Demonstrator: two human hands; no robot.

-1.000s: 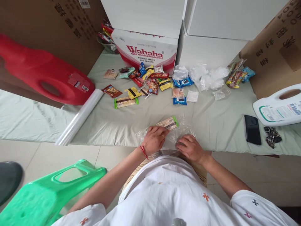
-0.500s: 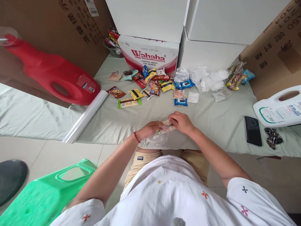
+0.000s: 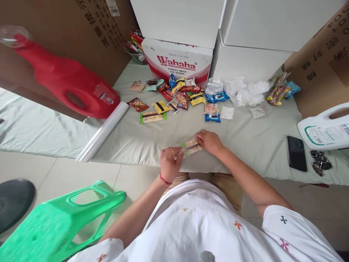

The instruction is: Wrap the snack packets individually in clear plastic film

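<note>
I'm gripping the snack bar (image 3: 192, 147) by its three o'clock end with the right hand (image 3: 209, 141), likely steadying it; the left hand (image 3: 171, 163) is clutching clear film (image 3: 178, 145) at eight o'clock.

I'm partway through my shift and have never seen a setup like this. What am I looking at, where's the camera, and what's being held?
There is no machine here: you're seeing a person's two bare hands. The single camera is worn on the head, looking forward and down, so the white shirt at the bottom is the wearer's own.

The right hand grips one end of a wrapped snack bar. The left hand, with the red bracelet, pinches clear plastic at the bar's other end; its fingertips are blurred.

On the cloth-covered surface beyond lie small snack packets and bundled clear plastic. To the left is a red bottle; to the right, a phone and keys.
</note>
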